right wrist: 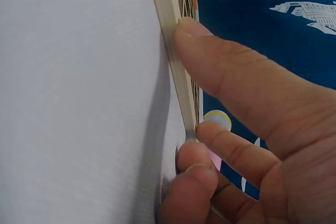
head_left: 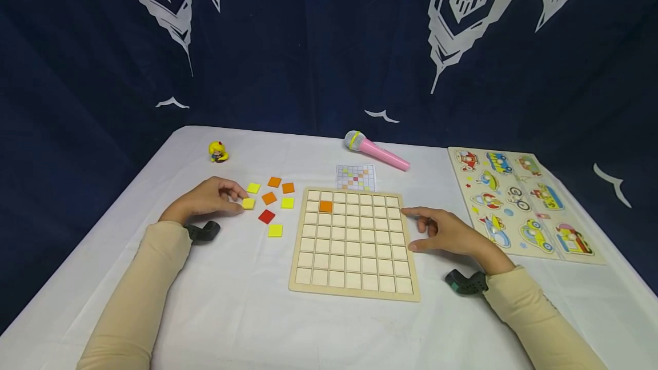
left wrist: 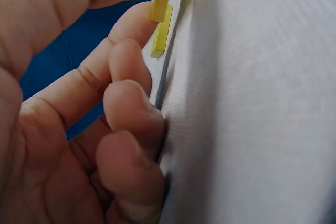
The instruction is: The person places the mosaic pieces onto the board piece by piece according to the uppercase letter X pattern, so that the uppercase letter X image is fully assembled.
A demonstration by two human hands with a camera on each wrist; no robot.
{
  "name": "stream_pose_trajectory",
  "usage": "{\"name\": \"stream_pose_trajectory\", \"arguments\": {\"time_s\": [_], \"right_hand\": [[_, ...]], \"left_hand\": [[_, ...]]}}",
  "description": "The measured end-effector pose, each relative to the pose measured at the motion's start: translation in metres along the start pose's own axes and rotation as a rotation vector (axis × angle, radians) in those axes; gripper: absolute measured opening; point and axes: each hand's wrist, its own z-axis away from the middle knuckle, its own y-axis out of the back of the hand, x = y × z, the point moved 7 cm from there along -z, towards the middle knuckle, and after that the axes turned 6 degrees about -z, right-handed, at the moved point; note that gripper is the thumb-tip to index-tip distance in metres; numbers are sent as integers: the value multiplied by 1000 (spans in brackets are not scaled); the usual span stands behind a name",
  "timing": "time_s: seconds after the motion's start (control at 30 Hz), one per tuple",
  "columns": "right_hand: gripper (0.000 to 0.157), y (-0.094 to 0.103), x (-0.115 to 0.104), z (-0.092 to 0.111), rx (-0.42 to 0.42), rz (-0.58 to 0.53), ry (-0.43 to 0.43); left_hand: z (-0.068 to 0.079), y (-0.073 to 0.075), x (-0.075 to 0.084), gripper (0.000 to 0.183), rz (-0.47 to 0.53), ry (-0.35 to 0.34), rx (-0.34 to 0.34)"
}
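My left hand [head_left: 208,197] pinches a yellow tile [head_left: 248,204] between thumb and index finger, at the left side of a loose group of tiles. In the left wrist view that yellow tile [left wrist: 160,6] shows at the fingertips, the other fingers curled below it. The group holds several yellow, orange and red tiles, among them a red tile [head_left: 266,216]. A wooden grid board [head_left: 354,294] lies in the middle, with one orange tile [head_left: 326,206] in a cell near its upper left. My right hand [head_left: 452,234] rests thumb and index fingertips on the board's right edge.
Behind the board lies a small printed pattern card [head_left: 356,177], with a pink toy microphone [head_left: 382,154] beyond it. A yellow-haired figurine [head_left: 218,152] stands at the back left. A vehicle picture puzzle board [head_left: 506,213] lies at the right.
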Motion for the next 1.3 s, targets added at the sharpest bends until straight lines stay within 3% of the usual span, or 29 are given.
{"name": "stream_pose_trajectory", "arguments": {"time_s": [0.23, 0.5, 0.67, 0.83, 1.3], "right_hand": [[74, 0, 0, 1, 0, -3, -7], [75, 1, -1, 2, 5, -3, -8], [75, 1, 0, 2, 1, -8, -6], [75, 1, -1, 1, 0, -6, -4], [75, 0, -1, 0, 3, -15, 3]], "left_hand": [[0, 2, 4, 37, 32, -12, 26], [-1, 4, 25, 37, 54, -88, 83], [-3, -2, 43, 33, 54, -133, 101], [-4, -10, 56, 31, 40, -135, 96], [-5, -32, 101, 29, 80, -224, 54]]}}
